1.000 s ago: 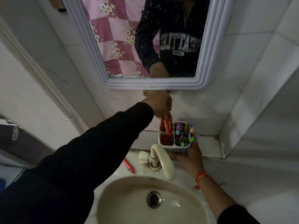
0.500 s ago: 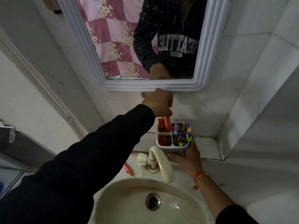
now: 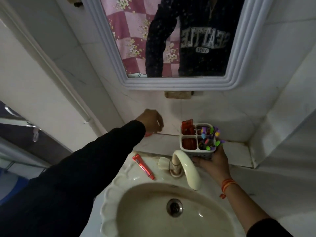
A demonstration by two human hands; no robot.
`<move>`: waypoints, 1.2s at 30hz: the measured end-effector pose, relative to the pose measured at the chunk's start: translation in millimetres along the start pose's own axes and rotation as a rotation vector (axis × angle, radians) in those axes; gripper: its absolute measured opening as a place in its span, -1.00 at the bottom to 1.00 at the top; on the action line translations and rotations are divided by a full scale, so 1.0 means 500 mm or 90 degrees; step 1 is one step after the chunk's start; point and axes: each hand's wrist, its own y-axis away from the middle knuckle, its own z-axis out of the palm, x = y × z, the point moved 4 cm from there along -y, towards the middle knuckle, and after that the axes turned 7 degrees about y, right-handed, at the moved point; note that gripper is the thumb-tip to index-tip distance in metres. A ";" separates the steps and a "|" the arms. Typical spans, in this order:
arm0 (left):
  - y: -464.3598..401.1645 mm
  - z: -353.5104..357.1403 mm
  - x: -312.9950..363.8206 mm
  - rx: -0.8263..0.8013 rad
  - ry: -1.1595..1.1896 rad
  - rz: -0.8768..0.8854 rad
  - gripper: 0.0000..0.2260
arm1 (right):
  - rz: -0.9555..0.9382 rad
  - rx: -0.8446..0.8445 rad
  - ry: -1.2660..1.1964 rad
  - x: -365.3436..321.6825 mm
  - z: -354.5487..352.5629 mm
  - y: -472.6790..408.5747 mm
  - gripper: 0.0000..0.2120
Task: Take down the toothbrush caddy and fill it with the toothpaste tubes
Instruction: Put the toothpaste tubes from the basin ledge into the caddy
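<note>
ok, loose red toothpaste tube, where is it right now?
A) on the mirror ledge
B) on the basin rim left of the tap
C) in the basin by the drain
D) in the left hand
B: the red toothpaste tube lies flat on the basin rim, left of the tap, untouched by either hand.

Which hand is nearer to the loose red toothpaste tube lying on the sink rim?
Left. The left hand hovers above and behind the toothpaste tube, by the wall ledge. The right hand is past the faucet, holding the caddy.
</note>
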 end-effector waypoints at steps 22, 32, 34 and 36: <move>0.090 -0.051 0.020 0.009 -0.192 0.074 -0.63 | 0.015 -0.006 -0.060 -0.003 0.014 -0.008 -0.20; 0.113 0.032 0.214 -0.034 -0.161 0.242 -0.74 | -0.013 0.013 -0.012 -0.040 0.000 0.013 -0.16; 0.104 0.040 0.199 -0.050 -0.114 0.224 -0.75 | -0.004 0.013 -0.019 -0.039 0.001 0.013 -0.17; 0.104 0.025 0.165 -0.023 0.010 0.185 -0.77 | 0.001 0.013 -0.020 -0.036 0.002 0.010 -0.20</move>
